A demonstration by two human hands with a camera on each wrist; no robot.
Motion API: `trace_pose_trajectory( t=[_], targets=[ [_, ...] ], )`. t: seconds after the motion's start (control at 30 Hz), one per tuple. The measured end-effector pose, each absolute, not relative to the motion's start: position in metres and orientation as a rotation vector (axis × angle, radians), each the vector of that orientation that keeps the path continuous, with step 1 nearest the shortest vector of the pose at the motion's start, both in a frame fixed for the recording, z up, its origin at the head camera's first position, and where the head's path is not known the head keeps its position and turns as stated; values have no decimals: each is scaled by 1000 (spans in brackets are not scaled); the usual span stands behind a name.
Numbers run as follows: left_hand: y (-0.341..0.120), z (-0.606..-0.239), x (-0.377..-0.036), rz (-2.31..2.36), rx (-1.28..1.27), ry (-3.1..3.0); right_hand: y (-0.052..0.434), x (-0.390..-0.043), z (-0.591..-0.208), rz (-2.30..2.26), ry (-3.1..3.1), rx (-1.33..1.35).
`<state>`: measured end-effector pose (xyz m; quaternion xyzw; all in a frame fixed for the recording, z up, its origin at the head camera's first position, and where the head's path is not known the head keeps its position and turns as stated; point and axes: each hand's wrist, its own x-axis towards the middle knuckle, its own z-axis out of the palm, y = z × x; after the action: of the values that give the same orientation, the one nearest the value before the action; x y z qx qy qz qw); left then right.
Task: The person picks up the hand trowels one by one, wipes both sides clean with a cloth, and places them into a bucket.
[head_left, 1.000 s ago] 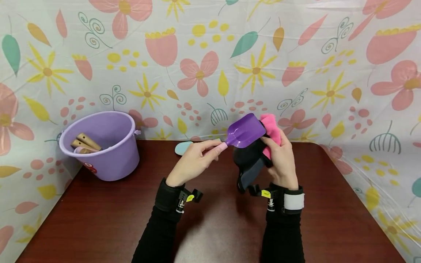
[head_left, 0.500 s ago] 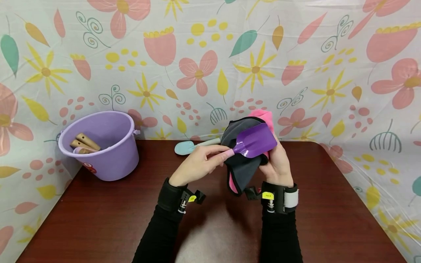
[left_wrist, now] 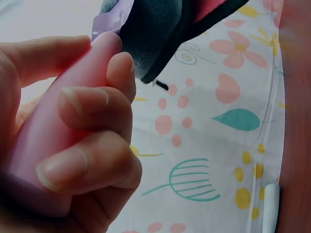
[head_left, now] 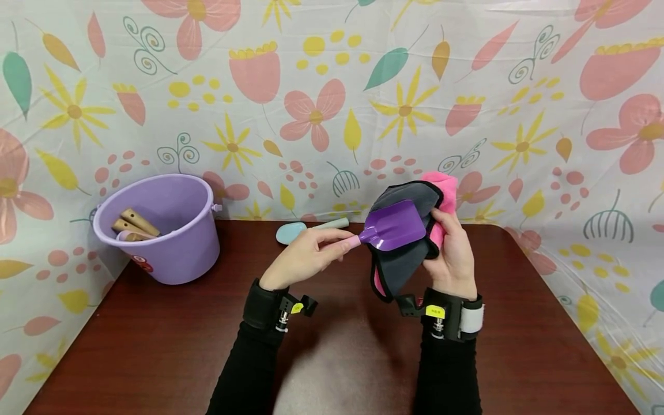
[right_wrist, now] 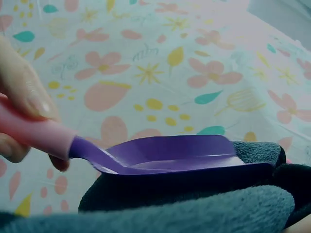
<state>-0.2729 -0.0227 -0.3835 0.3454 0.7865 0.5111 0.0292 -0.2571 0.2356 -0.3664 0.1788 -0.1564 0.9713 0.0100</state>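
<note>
The left hand [head_left: 301,259] pinched the pink handle of a purple toy shovel [head_left: 392,227], its blade lying on a grey-and-pink cloth [head_left: 402,253] that the right hand [head_left: 451,253] gripped above the brown table [head_left: 155,346]. Farther back lay a light blue spoon [head_left: 295,230]; a purple bucket [head_left: 166,230] holding wooden-handled tools [head_left: 132,225] stood at the left.

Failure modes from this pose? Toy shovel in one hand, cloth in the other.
1. The left hand grips the purple shovel only by the pink handle end, so pressure from wiping may twist the blade or slip it out.
2. The grey and pink cloth is bunched loosely in the right hand; a fold could drop away.
3. The blue scoop lies just behind the hands on the table and might get knocked.
</note>
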Motion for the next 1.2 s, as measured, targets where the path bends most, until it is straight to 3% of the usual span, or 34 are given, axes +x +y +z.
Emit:
trace_pose_trajectory(
  t=[0.8,1.2],
  targets=[
    [-25,-377,-266,1934,1066,2277,217,-259,-369,3057,-756,522],
    [-18,-379,-268,1731,1043,2327,209,-260,-366,3094,-542,487]
  ],
)
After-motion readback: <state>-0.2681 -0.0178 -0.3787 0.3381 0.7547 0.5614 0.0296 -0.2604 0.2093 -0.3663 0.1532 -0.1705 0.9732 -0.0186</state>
